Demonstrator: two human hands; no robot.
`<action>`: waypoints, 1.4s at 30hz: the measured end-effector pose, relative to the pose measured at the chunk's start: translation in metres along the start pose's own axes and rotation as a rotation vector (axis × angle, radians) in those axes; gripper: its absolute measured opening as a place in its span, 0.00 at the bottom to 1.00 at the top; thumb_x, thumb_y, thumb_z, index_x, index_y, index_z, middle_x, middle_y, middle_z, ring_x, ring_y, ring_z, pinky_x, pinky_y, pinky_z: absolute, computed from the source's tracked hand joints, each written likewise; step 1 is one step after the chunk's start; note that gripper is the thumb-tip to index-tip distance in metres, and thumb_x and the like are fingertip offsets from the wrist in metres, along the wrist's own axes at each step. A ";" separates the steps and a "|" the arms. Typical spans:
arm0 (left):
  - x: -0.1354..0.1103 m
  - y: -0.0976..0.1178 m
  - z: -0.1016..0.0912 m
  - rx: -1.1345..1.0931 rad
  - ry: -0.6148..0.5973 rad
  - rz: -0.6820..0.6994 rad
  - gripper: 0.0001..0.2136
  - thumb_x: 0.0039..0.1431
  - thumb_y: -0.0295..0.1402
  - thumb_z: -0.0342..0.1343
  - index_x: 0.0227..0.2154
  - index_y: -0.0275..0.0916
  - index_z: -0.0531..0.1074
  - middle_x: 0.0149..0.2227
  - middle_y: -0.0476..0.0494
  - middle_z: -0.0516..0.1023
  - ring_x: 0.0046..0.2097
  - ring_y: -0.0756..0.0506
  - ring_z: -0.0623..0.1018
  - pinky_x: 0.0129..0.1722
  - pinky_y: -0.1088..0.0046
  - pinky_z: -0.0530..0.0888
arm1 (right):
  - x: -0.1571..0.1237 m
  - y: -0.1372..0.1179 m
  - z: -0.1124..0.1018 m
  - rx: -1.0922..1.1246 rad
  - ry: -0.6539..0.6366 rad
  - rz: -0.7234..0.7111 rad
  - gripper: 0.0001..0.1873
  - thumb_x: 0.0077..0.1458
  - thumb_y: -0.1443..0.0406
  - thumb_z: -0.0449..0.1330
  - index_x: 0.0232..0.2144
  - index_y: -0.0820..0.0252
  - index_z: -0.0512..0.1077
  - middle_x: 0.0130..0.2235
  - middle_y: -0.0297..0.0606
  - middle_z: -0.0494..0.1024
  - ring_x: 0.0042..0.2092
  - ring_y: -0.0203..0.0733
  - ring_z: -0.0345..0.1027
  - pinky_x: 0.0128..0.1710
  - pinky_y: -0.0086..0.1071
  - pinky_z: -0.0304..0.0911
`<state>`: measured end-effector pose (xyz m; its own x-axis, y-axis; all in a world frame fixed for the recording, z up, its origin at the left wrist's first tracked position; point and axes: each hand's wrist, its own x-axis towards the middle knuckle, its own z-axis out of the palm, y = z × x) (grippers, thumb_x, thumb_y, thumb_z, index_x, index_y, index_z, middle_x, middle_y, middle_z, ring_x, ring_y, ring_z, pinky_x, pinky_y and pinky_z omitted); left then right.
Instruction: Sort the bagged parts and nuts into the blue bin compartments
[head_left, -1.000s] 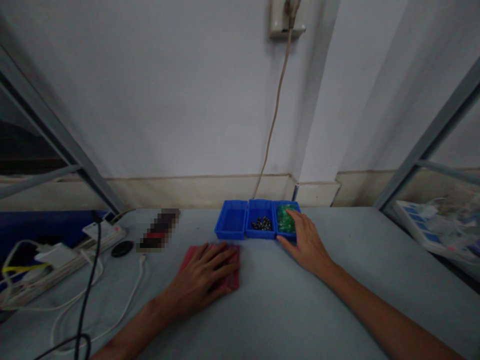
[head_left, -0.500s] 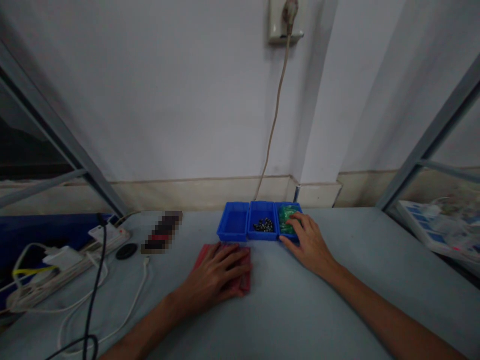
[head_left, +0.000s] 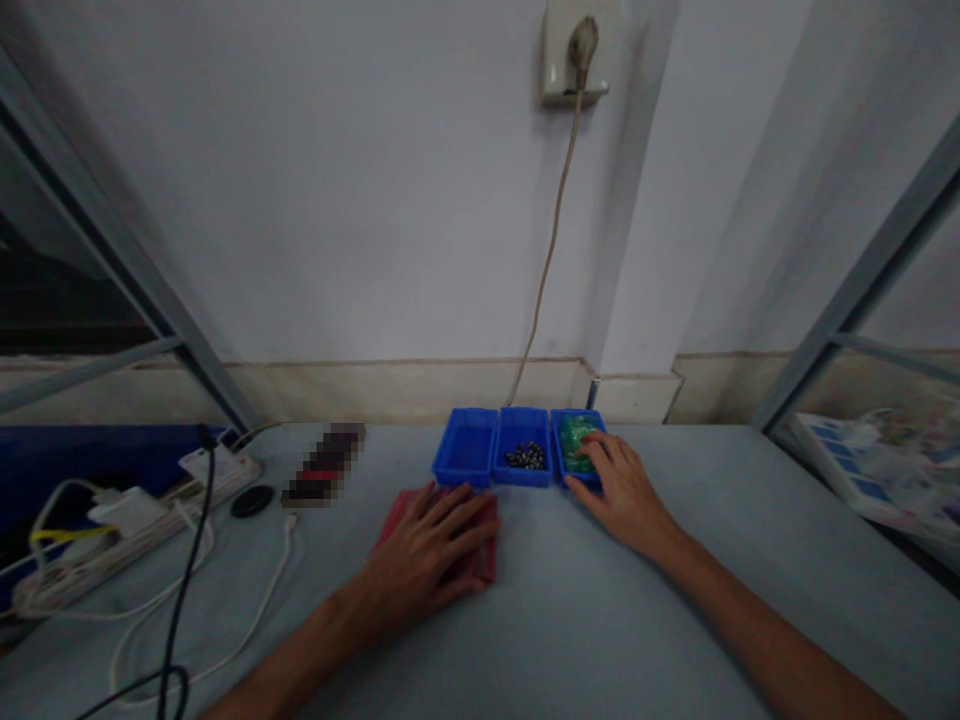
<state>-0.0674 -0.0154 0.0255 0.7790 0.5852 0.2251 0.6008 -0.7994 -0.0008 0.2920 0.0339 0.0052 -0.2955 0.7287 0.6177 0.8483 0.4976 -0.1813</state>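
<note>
Pale grey surface point(head_left: 600, 620), white power strip point(head_left: 217, 467) at its left edge, white and black cables point(head_left: 185, 560) trailing forward, small black round disc point(head_left: 251, 500) just beside the strip, white wall socket point(head_left: 562, 60) high up, beige cord point(head_left: 551, 250) hanging from it, grey metal frame bars point(head_left: 112, 260) at both sides

Table point(head_left: 720, 480) open right of the blue bins point(head_left: 520, 477). Left of them: power strip point(head_left: 222, 468), cables point(head_left: 281, 568), black disc point(head_left: 251, 500). Wall point(head_left: 375, 250) close behind them.

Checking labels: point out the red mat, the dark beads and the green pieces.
red mat point(head_left: 394, 518): head view, its uncovered left corner.
dark beads point(head_left: 525, 457): head view, middle of the pile.
green pieces point(head_left: 570, 442): head view, uncovered left part of the heap.
</note>
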 end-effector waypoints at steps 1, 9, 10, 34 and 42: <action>-0.001 0.000 -0.002 -0.001 0.004 -0.006 0.33 0.71 0.55 0.54 0.74 0.57 0.54 0.75 0.47 0.61 0.74 0.32 0.61 0.73 0.41 0.55 | 0.000 0.000 -0.001 -0.003 -0.009 0.004 0.15 0.67 0.53 0.61 0.50 0.55 0.71 0.55 0.50 0.73 0.56 0.63 0.68 0.55 0.60 0.68; -0.010 0.002 -0.002 0.003 0.025 -0.046 0.37 0.71 0.55 0.53 0.76 0.54 0.47 0.76 0.45 0.59 0.75 0.32 0.58 0.73 0.43 0.56 | 0.000 -0.002 -0.003 -0.001 -0.026 0.008 0.15 0.68 0.53 0.60 0.50 0.55 0.70 0.54 0.51 0.74 0.56 0.63 0.69 0.55 0.61 0.69; -0.012 0.002 -0.001 0.010 0.030 -0.058 0.37 0.72 0.55 0.52 0.76 0.54 0.47 0.76 0.45 0.57 0.75 0.32 0.57 0.73 0.43 0.55 | 0.000 -0.002 -0.003 -0.005 -0.024 0.010 0.15 0.68 0.53 0.60 0.50 0.56 0.70 0.55 0.51 0.74 0.56 0.63 0.69 0.56 0.61 0.69; -0.034 0.057 0.043 0.238 0.299 -0.539 0.36 0.74 0.44 0.51 0.78 0.47 0.42 0.78 0.39 0.52 0.77 0.30 0.55 0.68 0.38 0.66 | -0.001 -0.019 -0.008 -0.073 0.026 -0.189 0.37 0.69 0.58 0.60 0.74 0.60 0.55 0.72 0.52 0.63 0.75 0.64 0.47 0.72 0.67 0.49; -0.025 0.059 0.044 0.295 0.282 -0.321 0.28 0.75 0.37 0.52 0.73 0.59 0.56 0.75 0.51 0.59 0.76 0.34 0.58 0.73 0.39 0.55 | -0.008 -0.049 0.000 -0.067 -0.111 -0.361 0.31 0.72 0.60 0.58 0.72 0.62 0.60 0.66 0.48 0.75 0.70 0.58 0.62 0.73 0.65 0.48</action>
<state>-0.0433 -0.0708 -0.0226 0.4926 0.7032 0.5127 0.8585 -0.4892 -0.1538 0.2529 0.0037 0.0093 -0.6229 0.5610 0.5451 0.7070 0.7020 0.0855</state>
